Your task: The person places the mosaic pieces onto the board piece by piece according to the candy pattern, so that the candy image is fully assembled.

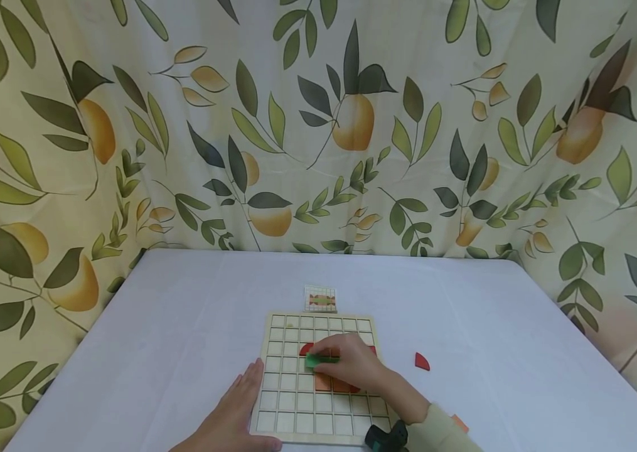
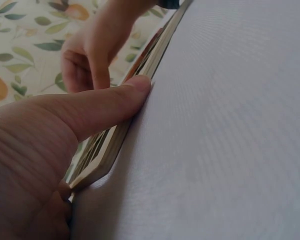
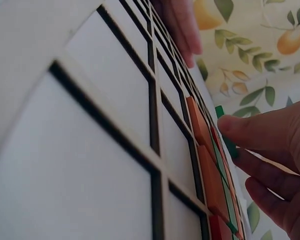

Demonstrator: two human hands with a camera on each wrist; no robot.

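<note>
A wooden grid board (image 1: 281, 402) lies on the white table. My right hand (image 1: 352, 361) pinches a small green tile (image 1: 312, 361) over the board's middle, between thumb and fingers. Around it in the grid sit a red tile (image 1: 305, 348) and orange tiles (image 1: 324, 383), partly covered by the hand. In the right wrist view, orange tiles (image 3: 212, 180) and a red one (image 3: 219, 229) stand in neighbouring squares. Along the board's left side lies my left hand (image 1: 233, 405), fingers straight; its thumb (image 2: 110, 105) presses the front edge.
Behind the board lies a small card (image 1: 321, 299) printed with a coloured grid pattern. A loose red quarter-round tile (image 1: 422, 361) is on the table to the right. An orange tile (image 1: 460, 424) shows beside the right sleeve. A leaf-and-fruit patterned curtain (image 1: 318, 188) hangs behind the table.
</note>
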